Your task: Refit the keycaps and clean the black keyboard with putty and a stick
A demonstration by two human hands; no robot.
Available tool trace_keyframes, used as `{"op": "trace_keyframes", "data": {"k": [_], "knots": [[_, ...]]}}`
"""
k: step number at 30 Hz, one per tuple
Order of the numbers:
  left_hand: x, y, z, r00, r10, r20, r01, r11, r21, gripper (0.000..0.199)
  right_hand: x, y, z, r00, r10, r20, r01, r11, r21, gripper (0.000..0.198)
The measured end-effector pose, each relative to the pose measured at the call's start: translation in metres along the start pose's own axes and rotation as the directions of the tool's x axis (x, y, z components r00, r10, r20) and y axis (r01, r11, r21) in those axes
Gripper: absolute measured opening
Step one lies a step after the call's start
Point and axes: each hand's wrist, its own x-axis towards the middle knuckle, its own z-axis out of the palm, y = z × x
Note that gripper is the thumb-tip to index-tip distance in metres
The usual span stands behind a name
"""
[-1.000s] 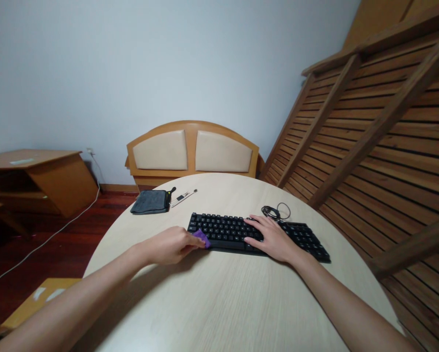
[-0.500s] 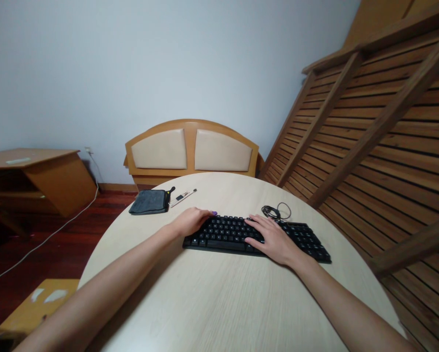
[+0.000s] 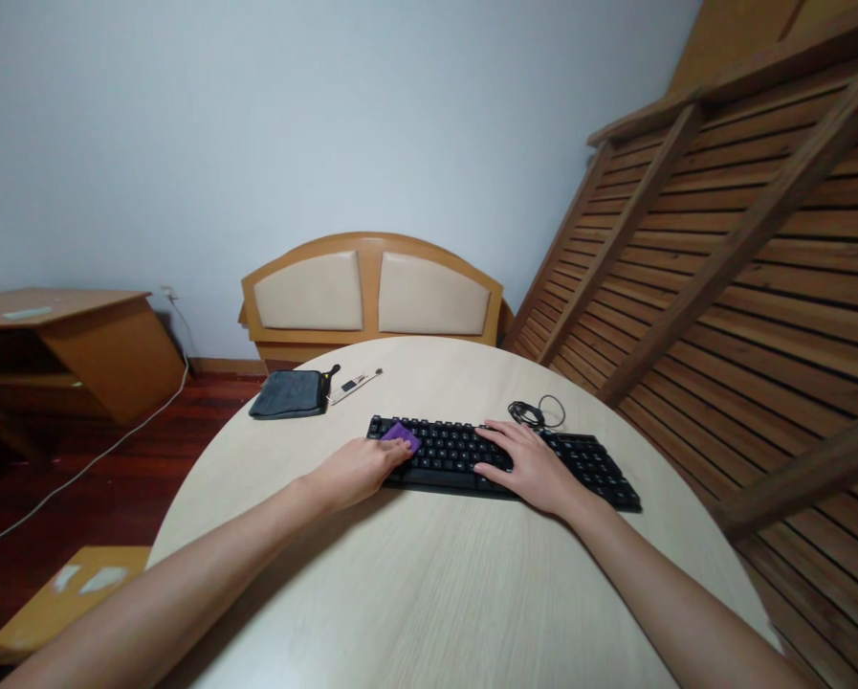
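Observation:
A black keyboard (image 3: pixel 447 455) lies on the round pale table (image 3: pixel 429 584), its number pad reaching out to the right. On the keyboard's left end, my left hand (image 3: pixel 363 469) is closed on a small purple cloth (image 3: pixel 402 435), pressing it against the keys. The fingertips rest on the cloth; the keys beneath are covered. My right hand (image 3: pixel 533 469) lies spread over the right-middle part of the keyboard, thumb apart from the fingers, and touches it. Some keys under that palm are hidden.
Behind the keyboard sits a coiled black cable (image 3: pixel 536 411). At the table's back left are a dark grey zipped pouch (image 3: pixel 290 393) and a thin brush (image 3: pixel 366 379) beside small tools. Wooden slats (image 3: pixel 687 287) lean along the right; a headboard (image 3: pixel 371 287) stands behind.
My left hand has drawn back toward me from the keyboard's top edge to its lower left keys. More of the purple cloth shows now. The right hand stays in place.

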Motion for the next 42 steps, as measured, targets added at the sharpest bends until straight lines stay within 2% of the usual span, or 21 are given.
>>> {"op": "trace_keyframes", "data": {"k": [6, 10, 12, 15, 18, 21, 22, 25, 27, 30, 36, 42], "knots": [[-0.02, 0.017, -0.005, 0.995, 0.093, 0.02, -0.093, 0.996, 0.007, 0.049, 0.0, 0.001, 0.001, 1.0, -0.002, 0.0, 0.002, 1.0, -0.003, 0.061], [-0.026, 0.023, -0.016, 0.993, 0.112, 0.03, -0.11, 0.992, -0.07, 0.044, 0.0, 0.001, 0.001, 1.0, -0.002, 0.004, 0.002, 1.0, -0.001, 0.061], [-0.024, 0.021, -0.022, 0.998, 0.054, 0.013, -0.052, 0.992, -0.115, 0.04, 0.0, 0.001, 0.001, 1.0, -0.004, 0.005, 0.004, 1.0, -0.002, 0.061], [-0.013, 0.012, -0.03, 0.985, -0.143, -0.091, 0.132, 0.984, -0.119, 0.035, 0.0, 0.001, 0.001, 1.0, -0.009, 0.003, 0.009, 1.0, 0.0, 0.061], [0.009, -0.004, -0.036, 0.91, -0.327, -0.255, 0.317, 0.945, -0.081, 0.031, -0.001, 0.001, 0.002, 1.0, -0.019, -0.008, 0.019, 1.0, 0.005, 0.06], [0.034, -0.019, -0.033, 0.861, -0.367, -0.352, 0.374, 0.926, -0.052, 0.03, -0.001, 0.002, 0.002, 1.0, -0.017, -0.014, 0.018, 1.0, 0.008, 0.059], [0.042, -0.023, -0.03, 0.862, -0.362, -0.356, 0.368, 0.928, -0.052, 0.03, -0.001, 0.001, 0.002, 1.0, -0.016, -0.014, 0.016, 1.0, 0.009, 0.059], [0.057, -0.025, -0.013, 0.917, -0.306, -0.256, 0.307, 0.951, -0.036, 0.033, -0.001, 0.001, 0.001, 1.0, -0.014, -0.005, 0.014, 1.0, 0.009, 0.06], [0.06, -0.022, 0.0, 0.942, -0.278, -0.187, 0.277, 0.96, -0.032, 0.032, -0.001, 0.0, 0.001, 1.0, -0.009, 0.003, 0.009, 1.0, 0.002, 0.06], [0.058, -0.015, 0.012, 0.958, -0.248, -0.142, 0.247, 0.969, -0.029, 0.036, -0.001, 0.0, 0.001, 1.0, 0.004, 0.013, -0.004, 1.0, -0.002, 0.061], [0.041, -0.006, 0.01, 0.985, -0.157, -0.069, 0.159, 0.987, 0.017, 0.041, 0.0, 0.0, 0.001, 1.0, 0.018, 0.015, -0.018, 1.0, 0.0, 0.062], [0.017, 0.009, 0.013, 0.995, -0.066, -0.069, 0.068, 0.997, 0.022, 0.047, 0.0, 0.001, 0.002, 1.0, 0.009, 0.004, -0.008, 1.0, -0.003, 0.061]]}}
